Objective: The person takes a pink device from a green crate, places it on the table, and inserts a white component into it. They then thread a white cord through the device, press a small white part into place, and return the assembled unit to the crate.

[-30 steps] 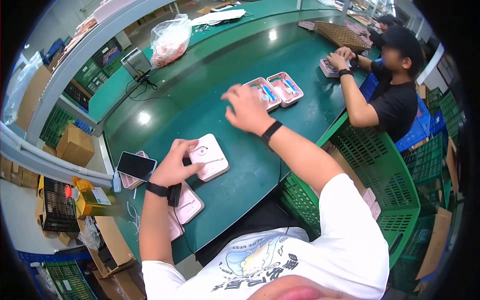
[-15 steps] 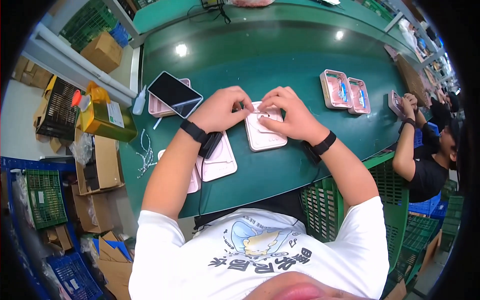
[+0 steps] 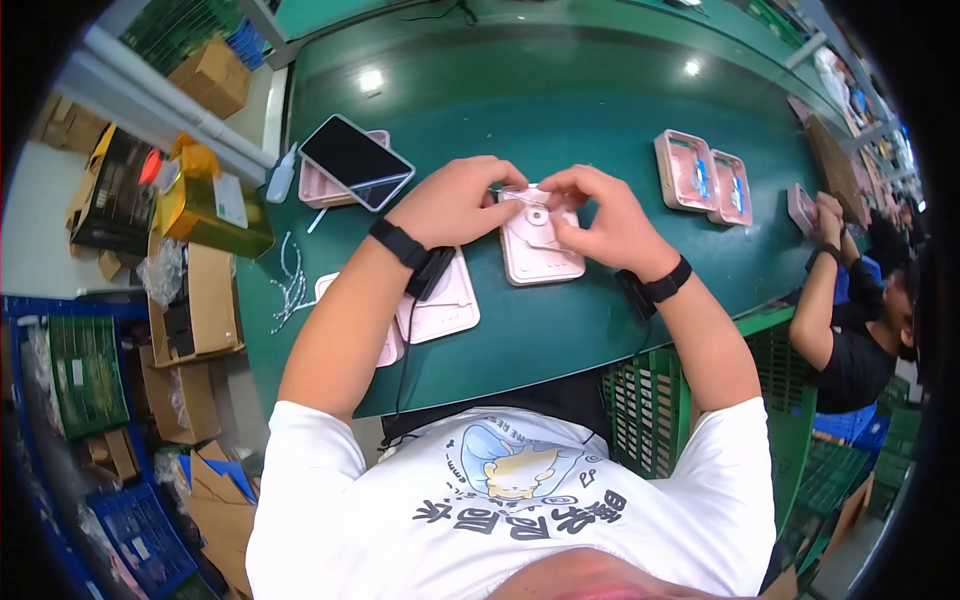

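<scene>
A pale pink plastic housing (image 3: pixel 545 262) with a round white part on its face lies flat on the green table in front of me. My left hand (image 3: pixel 462 200) is at its upper left edge, thumb and forefinger pinched together at a thin pale piece too small to name. My right hand (image 3: pixel 610 222) rests over the housing's upper right, its fingers bent in a pinch and its thumb touching the face. What lies between the right fingertips is hidden. Below my left forearm, more flat pink panels (image 3: pixel 448 308) lie partly covered.
A dark-screened phone (image 3: pixel 357 162) lies across a pink tray-like shell (image 3: pixel 318 186), beside a small squeeze bottle (image 3: pixel 282 178). White cords (image 3: pixel 292 290) lie at the left. Two open pink shells (image 3: pixel 686 170) with blue parts are at right. A yellow jug (image 3: pixel 215 210) stands left; a co-worker (image 3: pixel 850 320) sits right.
Both hands stay at the housing's top edge. My right fingers have shifted, leaving the round white part showing. The view has moved slightly.
</scene>
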The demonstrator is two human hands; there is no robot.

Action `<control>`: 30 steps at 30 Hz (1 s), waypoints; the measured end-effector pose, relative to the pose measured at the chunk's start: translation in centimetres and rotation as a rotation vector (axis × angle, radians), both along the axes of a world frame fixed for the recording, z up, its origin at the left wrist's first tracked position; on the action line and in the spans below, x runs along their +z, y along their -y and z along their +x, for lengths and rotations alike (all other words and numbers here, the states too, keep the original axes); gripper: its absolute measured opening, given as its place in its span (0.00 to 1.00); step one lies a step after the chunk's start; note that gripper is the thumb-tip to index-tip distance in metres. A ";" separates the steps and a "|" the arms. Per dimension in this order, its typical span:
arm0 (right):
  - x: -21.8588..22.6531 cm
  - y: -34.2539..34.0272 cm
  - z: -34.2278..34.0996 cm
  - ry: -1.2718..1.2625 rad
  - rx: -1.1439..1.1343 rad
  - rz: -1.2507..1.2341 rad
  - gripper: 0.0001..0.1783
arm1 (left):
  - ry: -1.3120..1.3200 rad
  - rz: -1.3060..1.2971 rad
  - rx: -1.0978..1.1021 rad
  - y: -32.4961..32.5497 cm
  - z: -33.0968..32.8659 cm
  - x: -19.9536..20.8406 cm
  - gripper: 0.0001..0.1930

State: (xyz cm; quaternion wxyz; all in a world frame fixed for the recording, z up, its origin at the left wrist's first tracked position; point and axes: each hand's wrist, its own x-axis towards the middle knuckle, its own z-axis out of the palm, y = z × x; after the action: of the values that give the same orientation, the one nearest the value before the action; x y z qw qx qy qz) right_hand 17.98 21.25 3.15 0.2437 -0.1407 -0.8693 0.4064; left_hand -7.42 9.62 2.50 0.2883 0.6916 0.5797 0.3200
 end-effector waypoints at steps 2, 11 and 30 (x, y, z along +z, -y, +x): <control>0.1 -0.6 1.2 -0.055 -0.095 0.076 0.11 | -0.048 0.038 0.005 0.5 0.6 -0.2 0.23; 8.0 6.3 -12.4 -0.069 -0.031 0.261 0.15 | -0.386 0.428 0.125 1.2 2.9 -1.6 0.28; 7.5 5.0 -30.2 1.037 -0.066 0.329 0.50 | -0.273 0.069 0.013 0.4 2.7 -3.7 0.31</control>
State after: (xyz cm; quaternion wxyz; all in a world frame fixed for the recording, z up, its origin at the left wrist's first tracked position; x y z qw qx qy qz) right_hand -12.25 16.27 10.66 -0.1857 -0.3099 -0.9227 0.1343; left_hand -4.77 9.21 -1.21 0.1806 0.7345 0.6067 0.2444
